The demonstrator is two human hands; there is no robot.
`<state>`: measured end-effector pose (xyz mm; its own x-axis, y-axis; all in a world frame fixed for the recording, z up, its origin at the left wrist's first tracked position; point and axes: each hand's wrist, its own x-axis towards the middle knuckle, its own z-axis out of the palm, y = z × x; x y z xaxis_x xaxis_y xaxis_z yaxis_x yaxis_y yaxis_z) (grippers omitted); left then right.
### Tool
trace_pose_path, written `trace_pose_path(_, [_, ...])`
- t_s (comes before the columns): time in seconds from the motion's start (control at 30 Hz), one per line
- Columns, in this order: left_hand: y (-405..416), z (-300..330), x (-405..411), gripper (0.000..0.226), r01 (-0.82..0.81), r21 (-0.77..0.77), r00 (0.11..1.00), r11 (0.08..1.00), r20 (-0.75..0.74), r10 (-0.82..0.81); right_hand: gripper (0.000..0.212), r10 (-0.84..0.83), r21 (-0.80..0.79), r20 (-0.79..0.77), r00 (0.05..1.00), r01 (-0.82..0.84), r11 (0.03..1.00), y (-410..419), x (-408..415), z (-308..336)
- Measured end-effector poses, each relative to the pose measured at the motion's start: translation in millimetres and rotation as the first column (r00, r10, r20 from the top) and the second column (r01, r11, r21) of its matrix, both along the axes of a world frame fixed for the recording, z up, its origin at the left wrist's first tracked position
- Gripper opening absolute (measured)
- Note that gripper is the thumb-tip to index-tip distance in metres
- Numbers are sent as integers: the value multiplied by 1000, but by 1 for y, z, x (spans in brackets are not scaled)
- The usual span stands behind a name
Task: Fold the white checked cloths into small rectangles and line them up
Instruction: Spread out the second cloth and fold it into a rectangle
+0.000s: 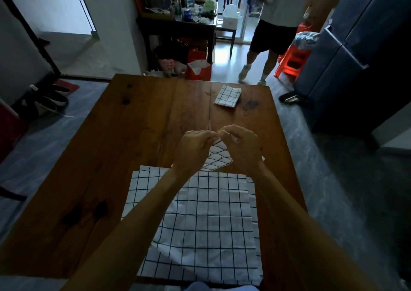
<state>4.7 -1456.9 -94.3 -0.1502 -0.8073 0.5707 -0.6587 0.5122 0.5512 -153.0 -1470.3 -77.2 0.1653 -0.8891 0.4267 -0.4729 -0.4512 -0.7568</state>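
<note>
My left hand (192, 149) and my right hand (241, 147) are raised side by side over the middle of the wooden table (111, 157). Both pinch the top edge of a small white checked cloth (216, 158), which hangs folded between them. Under my forearms a pile of unfolded white checked cloths (211, 224) lies flat at the near edge. One folded checked cloth (228, 95) rests as a small rectangle at the far right of the table.
A person (273, 30) stands beyond the table's far right corner, beside red plastic stools (291, 62). A dark cabinet (355, 53) is to the right. Shoes (44, 100) lie on the floor at left, a cluttered side table (178, 24) behind.
</note>
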Motion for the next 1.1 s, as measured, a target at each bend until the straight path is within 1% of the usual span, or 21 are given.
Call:
trace_pose_path(0.03, [1,-6,4,28,-21,-20,1000,1000,10,21,10,-16,7,-4,1000,16,1000,0,0,0])
trace_pose_path(0.1, [5,-23,13,23,-56,-11,998,998,18,56,9,-49,17,-16,999,49,999,2,-1,-1])
trace_pose_path(0.17, [11,-37,18,17,-49,58,999,997,20,48,9,-89,24,14,996,88,996,3,-2,-2])
trace_pose_path(0.23, [18,-49,22,15,-54,118,998,992,45,48,8,-122,28,48,991,121,992,2,-3,-3])
trace_pose_path(0.33, [26,-67,29,18,-73,227,997,971,53,63,6,-155,42,43,987,154,987,0,-6,-4])
trace_pose_path(0.43, [32,-74,31,12,-111,311,994,944,55,99,7,-169,27,42,985,168,985,0,-8,-5])
trace_pose_path(0.5, [33,-69,31,10,-123,332,992,935,7,128,8,-186,42,77,979,184,982,1,-8,-6])
trace_pose_path(0.6, [35,-58,33,10,-113,366,978,924,-123,168,9,-212,98,146,966,199,975,2,-13,-9])
trace_pose_path(0.63, [36,-55,36,10,-98,381,978,919,-132,159,10,-220,115,171,960,203,972,2,-16,-11])
trace_pose_path(0.7, [37,-53,47,8,-61,405,988,912,-103,112,15,-260,162,201,945,229,960,5,-24,-16])
trace_pose_path(0.77, [37,-52,58,5,-49,404,994,913,-74,86,18,-305,196,183,934,270,943,8,-29,-24])
trace_pose_path(0.93, [25,-54,72,8,-47,414,996,909,-48,74,13,-389,251,110,915,353,901,14,-29,-48])
trace_pose_path(1.03, [16,-67,74,11,-29,462,1000,886,7,29,16,-436,322,43,899,401,858,19,-29,-69])
trace_pose_path(1.1, [10,-82,71,12,-36,509,999,860,36,21,12,-452,381,-2,892,419,824,22,-33,-87])
